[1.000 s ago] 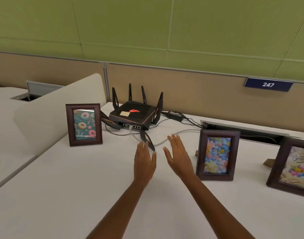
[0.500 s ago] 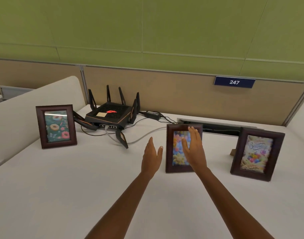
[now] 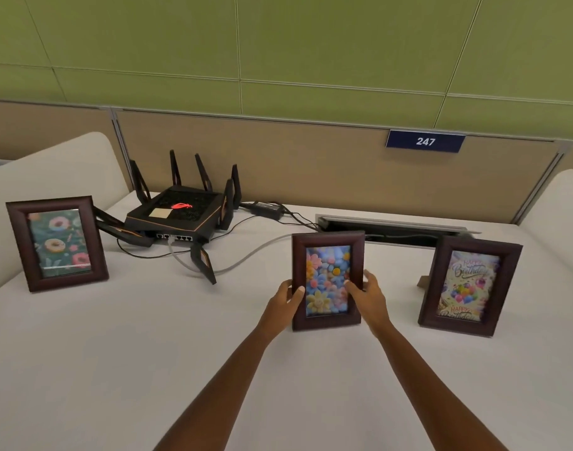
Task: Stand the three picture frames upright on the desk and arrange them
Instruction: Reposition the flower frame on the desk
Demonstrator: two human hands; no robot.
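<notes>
Three dark wooden picture frames stand upright on the white desk (image 3: 122, 353). The doughnut frame (image 3: 55, 244) is at the far left. The flower frame (image 3: 327, 255) stands in the middle, and both my hands hold it. My left hand (image 3: 283, 302) grips its left edge with the thumb on the front. My right hand (image 3: 368, 296) grips its right edge, thumb over the glass. The birthday frame (image 3: 469, 286) stands to the right, its back stand showing behind it.
A black router (image 3: 181, 216) with several antennas sits behind the left and middle frames, cables trailing across the desk to a power brick (image 3: 267, 208) and a cable slot (image 3: 392, 226). Beige partitions with a "247" sign (image 3: 425, 142) back the desk; cream dividers flank it.
Both hands moved right from the desk's middle and took hold of the flower frame's sides. The view swung right, bringing the birthday frame fully into sight.
</notes>
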